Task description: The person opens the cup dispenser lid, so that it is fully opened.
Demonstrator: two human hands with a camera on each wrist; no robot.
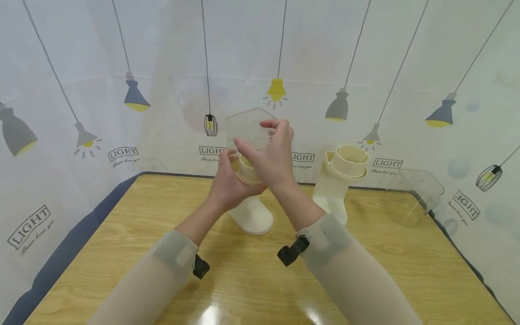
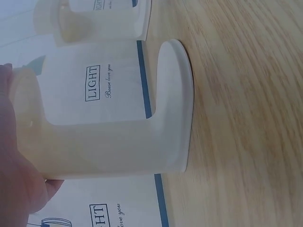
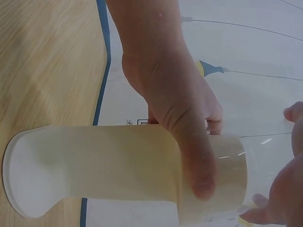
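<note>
A cream plastic stand (image 1: 252, 217) with a rounded foot and a round collar on top stands upright on the table. My left hand (image 1: 230, 183) grips it just below the collar; in the right wrist view the left thumb (image 3: 203, 179) lies across the collar. Over the collar sits a clear plastic container (image 1: 244, 123) with an angular upper edge. My right hand (image 1: 275, 155) holds this container, thumb on one side and bent fingers on the other. Its lower end overlaps the collar; how far it sits inside, I cannot tell.
A second cream stand (image 1: 331, 192) with a round collar stands to the right, near the table's back edge. Farther right is another clear container (image 1: 412, 198). The wooden table (image 1: 162, 253) meets a white curtain (image 1: 170, 49) printed with lamps.
</note>
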